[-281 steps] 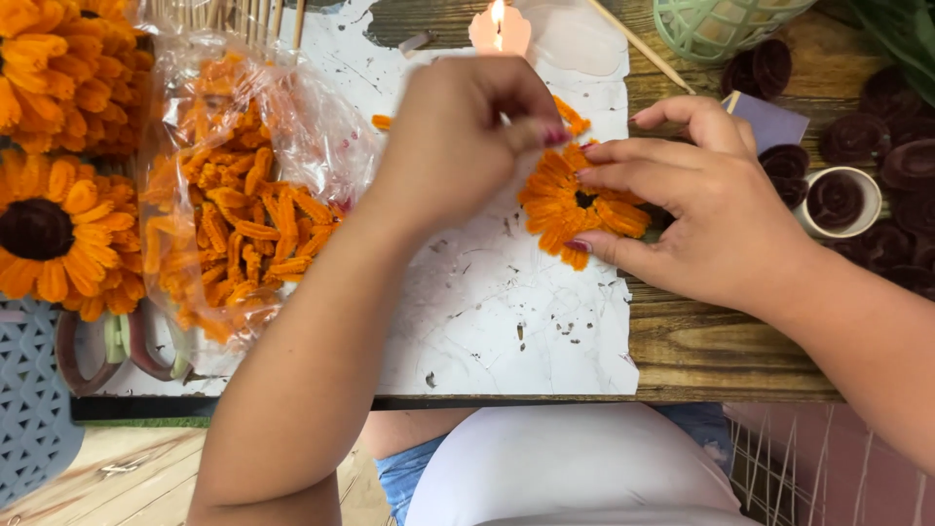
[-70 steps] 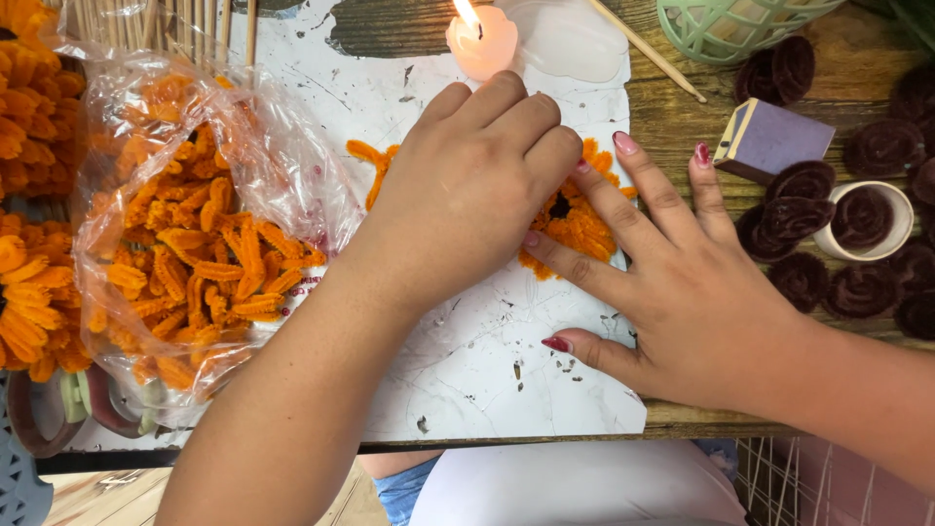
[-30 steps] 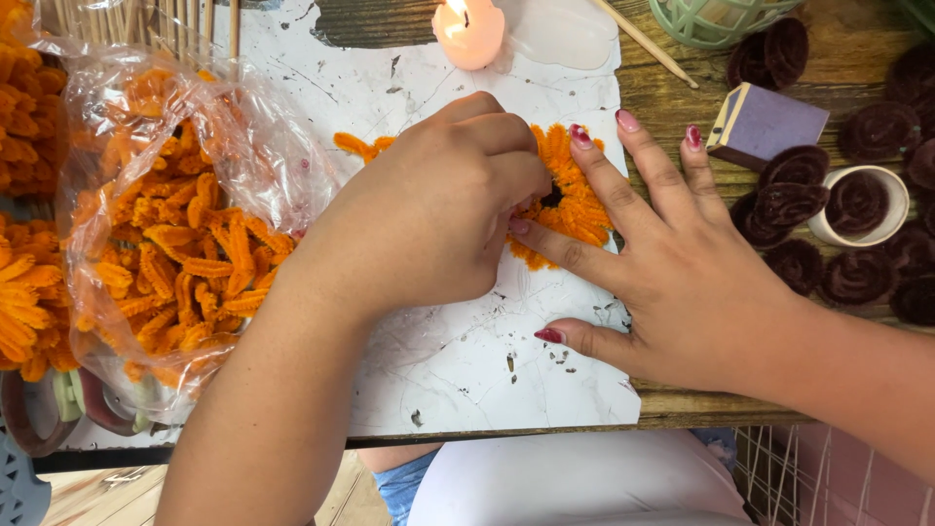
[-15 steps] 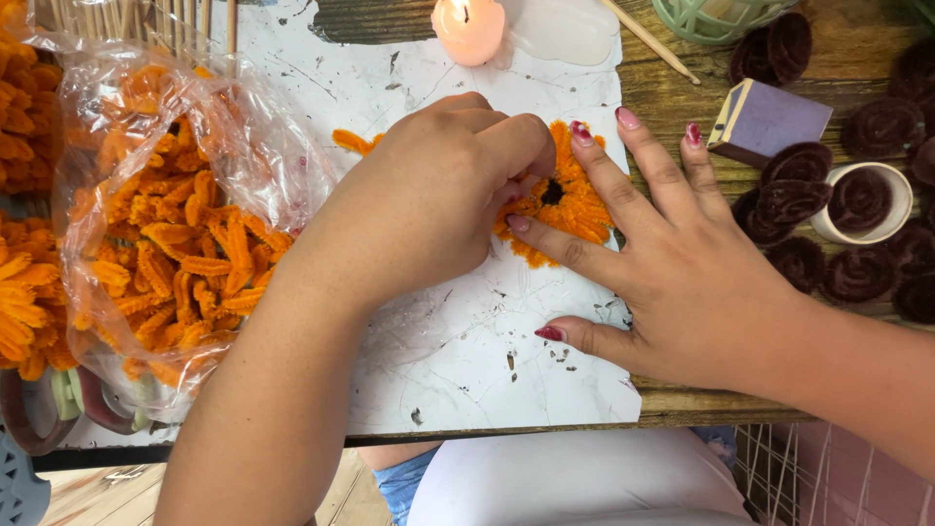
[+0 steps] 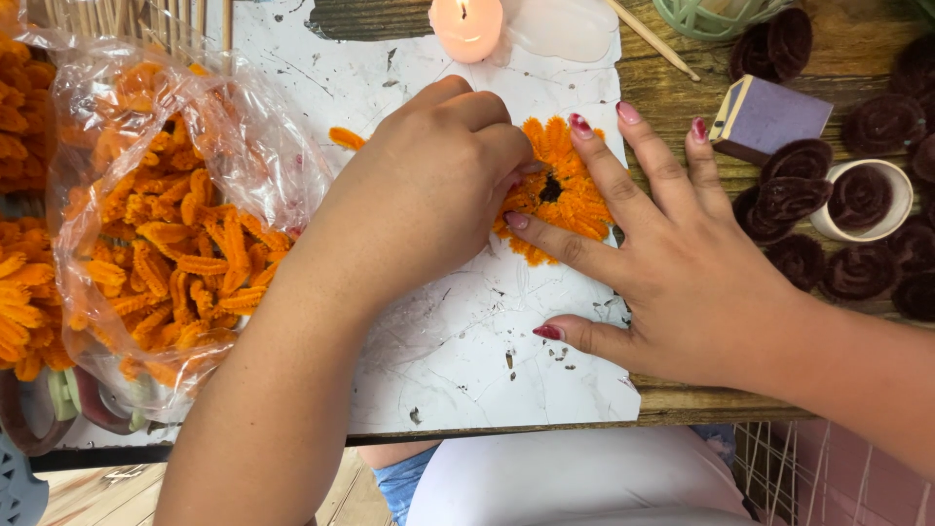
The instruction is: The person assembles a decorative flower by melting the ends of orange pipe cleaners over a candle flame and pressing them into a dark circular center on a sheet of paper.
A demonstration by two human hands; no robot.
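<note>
From the head view I find the orange flower (image 5: 563, 191), made of fuzzy orange loops around a dark centre, lying flat on the white sheet (image 5: 467, 341) that covers the near part of the wooden table (image 5: 682, 88). It sits toward the far right of that sheet, just below the lit candle (image 5: 467, 27).

The left hand (image 5: 438, 185) is curled, knuckles up, with its fingertips pressed against the flower's left edge. I record it as pinching at the petals, though the exact contact is hidden under the knuckles. The right hand (image 5: 682, 263) lies spread and flat, grasping nothing; its index and middle fingers rest across the flower's right and lower parts, pinning it to the sheet, and the thumb lies on bare sheet nearer me.

One loose orange petal (image 5: 348, 137) lies on the sheet left of the left hand, apart from the flower. Further left, a clear plastic bag (image 5: 175, 224) stands open, full of the same orange loops. Finished orange flowers (image 5: 24, 292) are stacked at the left edge.

To the right I note a purple block (image 5: 769, 117) just beyond the right fingertips, not touching them, and dark brown rolled discs (image 5: 794, 195) scattered near it, one seated in a small white ring (image 5: 862, 200). A green wire basket (image 5: 716, 15) is at the top edge.
</note>
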